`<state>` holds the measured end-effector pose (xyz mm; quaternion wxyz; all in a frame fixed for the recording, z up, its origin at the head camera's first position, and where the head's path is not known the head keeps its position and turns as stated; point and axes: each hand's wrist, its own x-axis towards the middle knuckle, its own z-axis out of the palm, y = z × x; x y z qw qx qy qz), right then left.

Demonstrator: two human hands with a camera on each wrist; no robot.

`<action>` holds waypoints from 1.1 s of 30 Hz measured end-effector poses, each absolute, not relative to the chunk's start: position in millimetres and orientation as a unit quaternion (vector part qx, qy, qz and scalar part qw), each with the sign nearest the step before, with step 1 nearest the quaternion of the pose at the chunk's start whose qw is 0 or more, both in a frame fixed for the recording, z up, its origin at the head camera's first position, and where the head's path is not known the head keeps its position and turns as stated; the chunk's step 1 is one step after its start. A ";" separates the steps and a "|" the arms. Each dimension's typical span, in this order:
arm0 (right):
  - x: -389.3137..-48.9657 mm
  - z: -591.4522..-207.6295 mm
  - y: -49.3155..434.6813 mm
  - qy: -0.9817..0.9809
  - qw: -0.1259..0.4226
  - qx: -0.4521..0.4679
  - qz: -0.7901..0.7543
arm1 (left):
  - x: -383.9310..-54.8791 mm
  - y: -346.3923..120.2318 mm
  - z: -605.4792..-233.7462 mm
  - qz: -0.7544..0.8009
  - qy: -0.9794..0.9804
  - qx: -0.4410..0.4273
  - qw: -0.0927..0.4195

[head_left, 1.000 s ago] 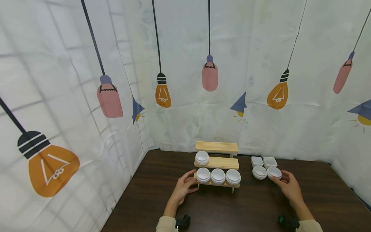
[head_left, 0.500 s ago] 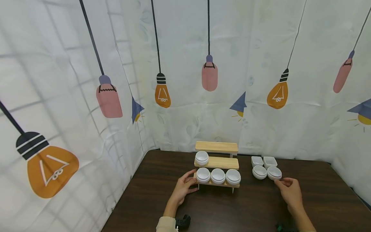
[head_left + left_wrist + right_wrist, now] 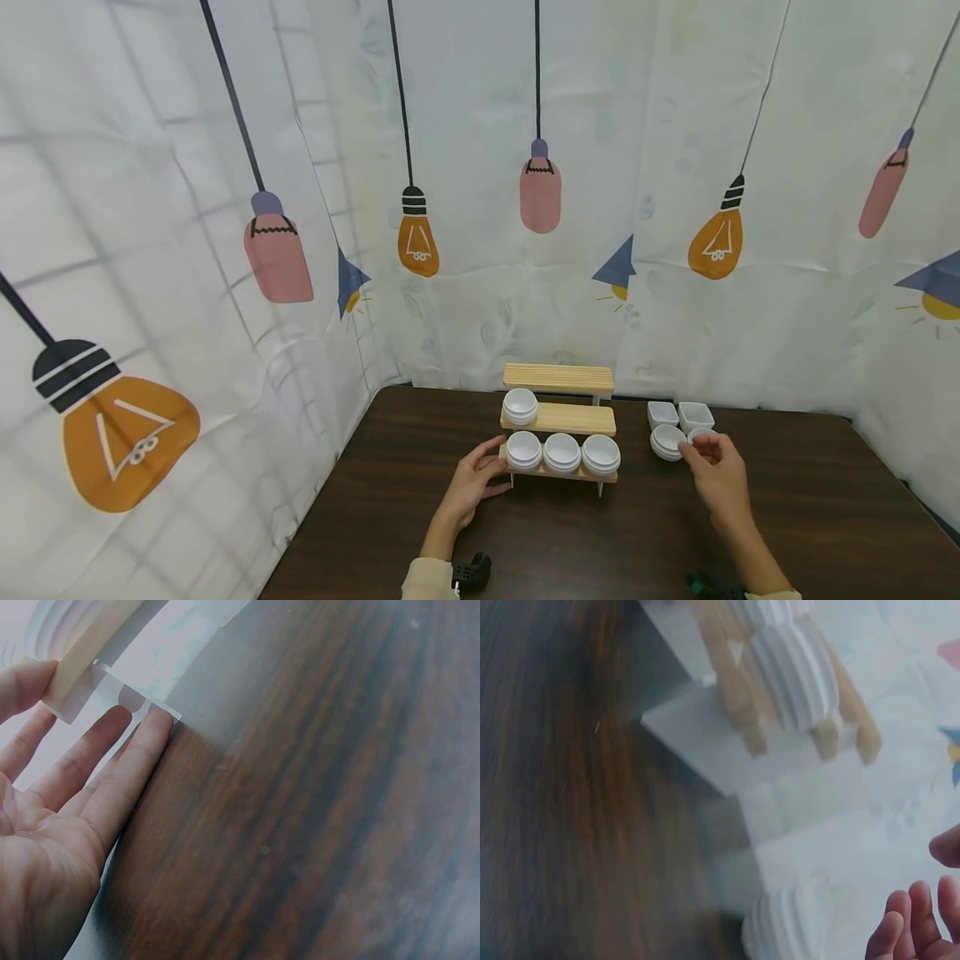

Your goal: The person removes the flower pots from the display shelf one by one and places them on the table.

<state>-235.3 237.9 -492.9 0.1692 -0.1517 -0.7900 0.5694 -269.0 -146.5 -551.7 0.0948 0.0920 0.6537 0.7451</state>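
Observation:
In the head view, my left hand (image 3: 468, 483) is at the left end of a tiered stand with pale wooden shelves (image 3: 566, 417). Its fairly straight fingers touch the end of the lowest slat (image 3: 86, 656) and the clear leg (image 3: 139, 690) below. White round ribbed bowls stand on the shelves: three low, including the rightmost bowl (image 3: 601, 455), and one bowl (image 3: 520, 406) on the middle tier. My right hand (image 3: 720, 479) hovers over a round bowl (image 3: 702, 433), partly covering it, thumb near its neighbour bowl (image 3: 666, 442). The right wrist view shows nothing between its fingers (image 3: 922, 922).
Two square white bowls, a left one (image 3: 662, 414) and a right one (image 3: 696, 416), stand behind the round pair on the dark wooden table (image 3: 600, 542). A white curtain (image 3: 480, 317) printed with lamps hangs behind the table and along its left side.
My right hand has drawn back from the right side of the right-hand round bowl, then moved left and forward over it. My left hand stays at the stand's end.

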 end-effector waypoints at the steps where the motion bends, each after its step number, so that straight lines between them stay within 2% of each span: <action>1: -236.1 -490.1 234.0 -0.789 0.169 -0.141 0.573 | -268.8 -146.8 -551.6 0.745 0.653 0.092 0.095; 7: -244.4 -476.0 208.9 -0.797 0.172 -0.080 0.574 | -269.4 -148.4 -553.3 0.745 0.654 0.093 0.093; 18: -259.7 -455.4 155.6 -0.810 0.124 0.010 0.573 | -272.0 -150.3 -554.8 0.746 0.653 0.090 0.094; 33: -282.7 -453.0 115.8 -0.826 0.088 0.078 0.551 | -271.8 -147.4 -554.8 0.745 0.654 0.090 0.097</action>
